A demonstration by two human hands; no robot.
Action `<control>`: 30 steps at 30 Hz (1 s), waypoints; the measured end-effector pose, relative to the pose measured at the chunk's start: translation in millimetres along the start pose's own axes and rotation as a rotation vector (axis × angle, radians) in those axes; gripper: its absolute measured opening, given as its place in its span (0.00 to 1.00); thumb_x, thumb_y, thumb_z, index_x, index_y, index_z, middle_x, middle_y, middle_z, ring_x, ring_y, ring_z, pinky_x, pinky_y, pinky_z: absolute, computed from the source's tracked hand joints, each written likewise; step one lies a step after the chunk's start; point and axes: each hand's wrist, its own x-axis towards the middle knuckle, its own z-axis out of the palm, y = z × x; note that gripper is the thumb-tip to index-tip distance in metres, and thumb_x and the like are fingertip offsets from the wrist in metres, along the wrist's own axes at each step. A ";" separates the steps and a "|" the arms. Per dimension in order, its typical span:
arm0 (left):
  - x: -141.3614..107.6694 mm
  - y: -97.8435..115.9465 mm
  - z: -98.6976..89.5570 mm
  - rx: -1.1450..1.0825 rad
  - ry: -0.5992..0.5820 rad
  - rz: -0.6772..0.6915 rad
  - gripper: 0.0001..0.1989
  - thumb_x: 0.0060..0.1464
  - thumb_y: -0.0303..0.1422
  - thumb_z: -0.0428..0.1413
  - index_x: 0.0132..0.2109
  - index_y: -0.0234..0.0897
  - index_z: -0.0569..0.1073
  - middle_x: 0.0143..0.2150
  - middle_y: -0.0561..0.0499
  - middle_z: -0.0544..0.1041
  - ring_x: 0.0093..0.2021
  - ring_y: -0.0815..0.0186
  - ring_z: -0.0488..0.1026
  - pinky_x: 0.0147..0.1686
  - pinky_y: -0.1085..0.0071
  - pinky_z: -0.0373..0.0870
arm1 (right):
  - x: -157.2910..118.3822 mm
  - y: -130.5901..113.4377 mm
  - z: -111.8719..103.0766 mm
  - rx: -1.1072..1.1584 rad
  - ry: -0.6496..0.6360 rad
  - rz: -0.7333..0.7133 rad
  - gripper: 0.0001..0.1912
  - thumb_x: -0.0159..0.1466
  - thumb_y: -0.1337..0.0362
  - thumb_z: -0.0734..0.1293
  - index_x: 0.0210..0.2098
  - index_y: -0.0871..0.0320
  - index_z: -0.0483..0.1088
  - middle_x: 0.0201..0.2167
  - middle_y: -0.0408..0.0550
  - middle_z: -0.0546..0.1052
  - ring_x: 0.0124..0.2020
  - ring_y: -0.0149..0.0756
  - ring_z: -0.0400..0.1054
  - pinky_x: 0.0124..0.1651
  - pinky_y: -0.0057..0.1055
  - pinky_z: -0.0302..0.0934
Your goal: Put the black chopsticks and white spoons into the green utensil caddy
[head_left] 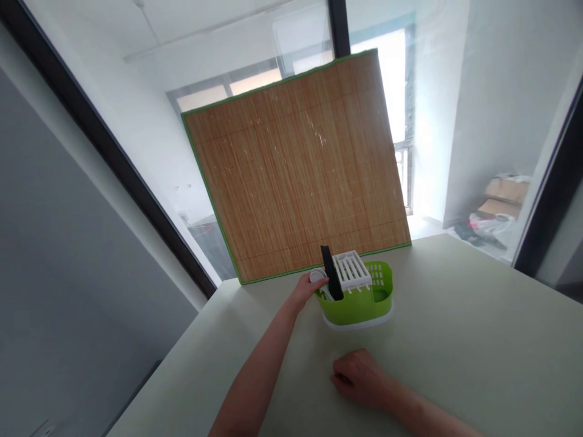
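A green basket (353,312) with a white base stands on the table, a white slatted rack (351,271) across its top. A long black object (331,273) leans upright in its left part. My left hand (308,287) is at the basket's left end, its fingers closed on a white round-ended item (317,276), perhaps a coiled cable or a utensil. In front of the basket, my right hand (357,377) rests near the tabletop with its fingers curled in; nothing shows in it.
Behind the basket a bamboo mat (300,170) with green edging leans against a glass pane. The pale table (455,315) reaches to both sides. Cardboard boxes (505,189) and plastic bags lie beyond the glass at the right.
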 end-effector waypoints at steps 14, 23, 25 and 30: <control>-12.9 34.1 3.5 0.249 0.354 0.331 0.18 0.60 0.44 0.43 0.37 0.35 0.70 0.35 0.48 0.75 0.34 0.67 0.71 0.38 0.70 0.66 | 3.3 -2.9 -4.9 0.151 0.114 0.064 0.10 0.61 0.64 0.59 0.23 0.57 0.64 0.22 0.41 0.72 0.23 0.28 0.62 0.27 0.26 0.45; -80.9 123.1 7.3 0.161 0.433 0.513 0.11 0.61 0.40 0.45 0.41 0.37 0.65 0.34 0.51 0.73 0.33 0.69 0.72 0.34 0.74 0.66 | -9.3 -11.5 -47.9 0.357 0.831 0.100 0.16 0.58 0.66 0.64 0.45 0.54 0.58 0.39 0.50 0.66 0.41 0.40 0.62 0.44 0.37 0.58; -105.9 120.7 18.8 0.212 0.375 0.442 0.11 0.61 0.39 0.44 0.40 0.36 0.65 0.33 0.51 0.73 0.32 0.69 0.71 0.34 0.74 0.66 | -9.9 -13.6 -54.7 0.329 0.870 0.090 0.24 0.57 0.65 0.65 0.51 0.54 0.56 0.46 0.54 0.64 0.48 0.44 0.60 0.50 0.44 0.56; -150.9 84.2 58.4 0.214 0.314 0.241 0.11 0.62 0.38 0.43 0.40 0.38 0.65 0.32 0.51 0.71 0.32 0.69 0.69 0.35 0.74 0.65 | -3.6 -15.8 -37.1 0.588 0.534 0.131 0.26 0.57 0.60 0.63 0.54 0.57 0.57 0.47 0.54 0.68 0.48 0.45 0.61 0.51 0.42 0.57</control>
